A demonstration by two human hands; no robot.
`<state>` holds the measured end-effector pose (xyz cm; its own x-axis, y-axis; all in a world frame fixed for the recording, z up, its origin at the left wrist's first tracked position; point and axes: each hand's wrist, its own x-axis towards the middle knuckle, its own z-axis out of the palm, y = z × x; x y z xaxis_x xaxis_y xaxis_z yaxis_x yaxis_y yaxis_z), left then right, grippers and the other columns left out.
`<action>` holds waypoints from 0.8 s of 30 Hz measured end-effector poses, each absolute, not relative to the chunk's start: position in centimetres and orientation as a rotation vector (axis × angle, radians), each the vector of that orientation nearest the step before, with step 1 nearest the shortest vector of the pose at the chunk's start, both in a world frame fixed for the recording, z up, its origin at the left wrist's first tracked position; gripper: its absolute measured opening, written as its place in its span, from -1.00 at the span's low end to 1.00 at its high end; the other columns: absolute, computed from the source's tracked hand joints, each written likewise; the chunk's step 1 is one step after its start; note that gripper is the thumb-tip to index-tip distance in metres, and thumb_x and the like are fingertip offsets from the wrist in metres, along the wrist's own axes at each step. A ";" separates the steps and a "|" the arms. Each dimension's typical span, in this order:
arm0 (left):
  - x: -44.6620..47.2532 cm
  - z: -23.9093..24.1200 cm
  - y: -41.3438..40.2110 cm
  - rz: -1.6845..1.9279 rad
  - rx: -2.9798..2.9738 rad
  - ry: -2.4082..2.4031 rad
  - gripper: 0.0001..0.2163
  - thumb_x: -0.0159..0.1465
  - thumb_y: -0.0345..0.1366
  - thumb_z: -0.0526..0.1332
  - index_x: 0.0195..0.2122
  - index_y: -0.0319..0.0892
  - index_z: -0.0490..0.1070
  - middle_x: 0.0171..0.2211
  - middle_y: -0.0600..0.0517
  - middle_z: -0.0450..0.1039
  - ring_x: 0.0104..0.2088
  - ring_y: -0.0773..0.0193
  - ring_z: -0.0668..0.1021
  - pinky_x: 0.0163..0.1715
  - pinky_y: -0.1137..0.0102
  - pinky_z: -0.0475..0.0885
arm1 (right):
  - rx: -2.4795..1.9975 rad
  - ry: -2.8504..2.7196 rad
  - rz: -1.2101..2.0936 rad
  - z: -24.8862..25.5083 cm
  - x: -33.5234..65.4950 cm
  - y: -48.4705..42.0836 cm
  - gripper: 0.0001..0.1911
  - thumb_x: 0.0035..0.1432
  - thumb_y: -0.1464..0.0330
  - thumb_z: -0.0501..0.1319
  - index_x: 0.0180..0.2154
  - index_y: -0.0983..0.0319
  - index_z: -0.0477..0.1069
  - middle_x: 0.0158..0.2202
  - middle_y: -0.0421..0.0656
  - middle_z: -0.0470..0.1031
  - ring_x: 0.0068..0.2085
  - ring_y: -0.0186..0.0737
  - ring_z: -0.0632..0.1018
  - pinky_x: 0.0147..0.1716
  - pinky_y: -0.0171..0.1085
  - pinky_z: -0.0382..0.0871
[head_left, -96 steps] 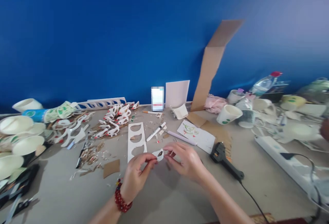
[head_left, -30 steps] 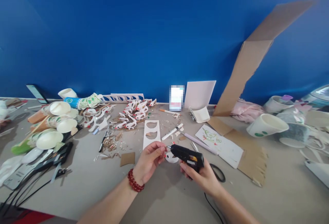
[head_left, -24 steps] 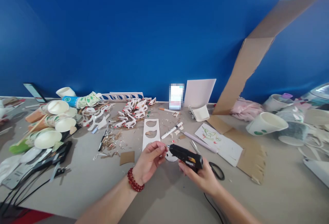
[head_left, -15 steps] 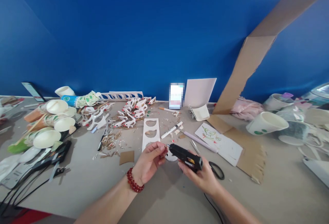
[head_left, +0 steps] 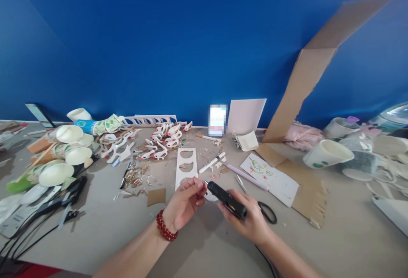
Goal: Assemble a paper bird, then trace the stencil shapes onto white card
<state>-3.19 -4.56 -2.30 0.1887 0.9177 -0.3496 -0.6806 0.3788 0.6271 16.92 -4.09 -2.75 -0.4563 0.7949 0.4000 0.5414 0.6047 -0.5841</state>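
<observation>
My right hand [head_left: 251, 222] is wrapped around a black glue gun [head_left: 225, 198], its nozzle aimed left at the fingertips of my left hand. Those left-hand [head_left: 187, 199] fingers are pinched together at the nozzle tip; whatever is between them is too small to make out. Red beads circle the left wrist. Just under the nozzle, a white round piece [head_left: 211, 196] lies on the table, partly hidden by the gun and fingers. Behind my left hand is a white strip with cut-out holes [head_left: 178, 171]. Black scissors [head_left: 267, 212] lie beside my right hand, partly covered by it.
White bird-shaped cut-outs [head_left: 161, 152] are heaped at the back, with brown scraps [head_left: 137, 178] nearby. Paper cups [head_left: 55, 172] and a power strip [head_left: 72, 193] crowd the left. A lit phone [head_left: 217, 120] leans on the wall. Cardboard [head_left: 310, 197] and a drawing [head_left: 280, 184] lie right.
The glue gun has rolled a little in my right hand, so less of its yellow part shows. Its nozzle stays by my left fingertips. The whole view has shifted slightly.
</observation>
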 end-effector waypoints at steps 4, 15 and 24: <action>-3.2 -2.3 -4.6 1.162 0.352 0.761 -0.82 0.06 -0.31 0.46 -0.44 -0.26 0.49 -0.45 0.03 0.46 -0.43 0.41 0.45 -0.54 0.54 0.23 | -1.011 -2.215 0.454 -3.0 17.0 -4.1 -0.94 0.21 0.34 0.13 -0.29 0.20 0.32 -0.53 -0.19 0.38 -0.52 -0.28 0.39 -0.49 -0.35 0.23; -3.2 -2.1 -4.5 1.161 0.371 0.776 -0.81 0.06 -0.29 0.46 -0.44 -0.26 0.50 -0.45 0.02 0.45 -0.44 0.41 0.43 -0.53 0.54 0.24 | -0.999 -2.215 0.466 -2.7 17.0 -4.1 -0.94 0.19 0.37 0.13 -0.26 0.20 0.32 -0.51 -0.16 0.44 -0.51 -0.26 0.43 -0.49 -0.34 0.22; -3.3 -2.1 -4.5 1.177 0.374 0.751 -0.81 0.07 -0.31 0.45 -0.45 -0.25 0.47 -0.43 0.06 0.42 -0.46 0.47 0.41 -0.51 0.58 0.25 | -1.007 -2.114 0.613 -2.8 17.1 -4.5 -0.93 0.15 0.32 0.21 -0.30 0.17 0.38 -0.52 -0.16 0.44 -0.50 -0.22 0.45 -0.48 -0.30 0.28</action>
